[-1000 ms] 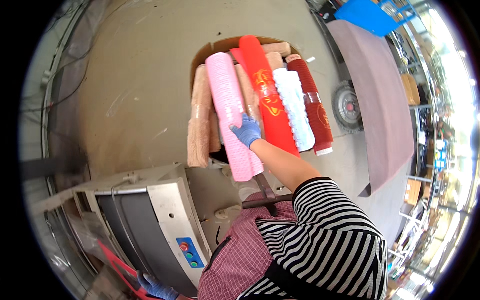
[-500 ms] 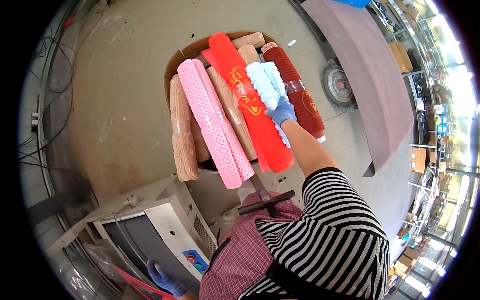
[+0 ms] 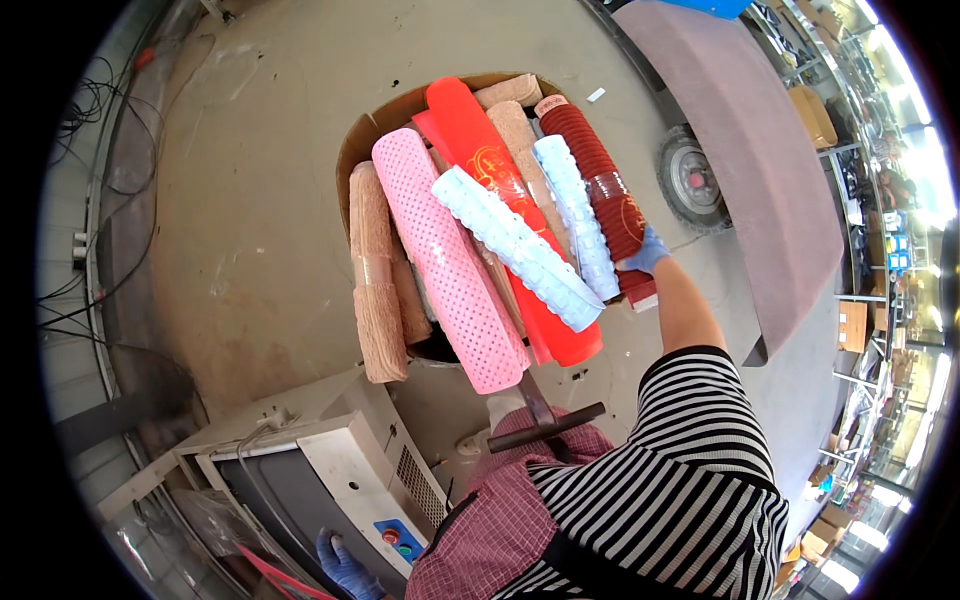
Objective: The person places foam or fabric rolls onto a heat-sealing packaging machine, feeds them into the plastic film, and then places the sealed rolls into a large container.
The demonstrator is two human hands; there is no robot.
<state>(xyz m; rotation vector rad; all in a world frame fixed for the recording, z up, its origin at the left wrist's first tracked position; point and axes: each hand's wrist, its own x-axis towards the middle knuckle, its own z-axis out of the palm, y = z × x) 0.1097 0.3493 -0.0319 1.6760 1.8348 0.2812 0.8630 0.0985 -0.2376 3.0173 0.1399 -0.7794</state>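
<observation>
Nearest to us, at the lower edge, our left grip (image 3: 345, 568), in a blue glove, rests on the front of a grey and white machine (image 3: 330, 470) beside its small panel of coloured buttons (image 3: 398, 540); the fingers lie curled on the casing, but we cannot tell whether they close on anything. Just beyond our checked apron, a dark metal handle (image 3: 545, 425) juts across above the floor.

Farther out stands an open cardboard box (image 3: 352, 165) packed with rolled mats standing on end and leaning toward us. On its left a tan fibrous roll (image 3: 375, 290) leans; next to it is a pink perforated roll (image 3: 445, 250), then a bright red roll (image 3: 500, 200), with a pale blue bubbled roll (image 3: 515, 245) lying slantwise across them and a second pale blue roll (image 3: 578, 210) behind it.

At the box's right side is the dark red ribbed roll (image 3: 600, 185), wrapped near its middle with a clear band. Our right grip (image 3: 645, 252), also blue-gloved, meets this roll at its lower end, the fingers against its right side. The hand looks partly closed about the roll's end, though the roll hides how far the fingers wrap.

Beyond the box lie the concrete floor (image 3: 250, 200), a small wheel (image 3: 690, 180) and a long brownish panel (image 3: 760, 150).
</observation>
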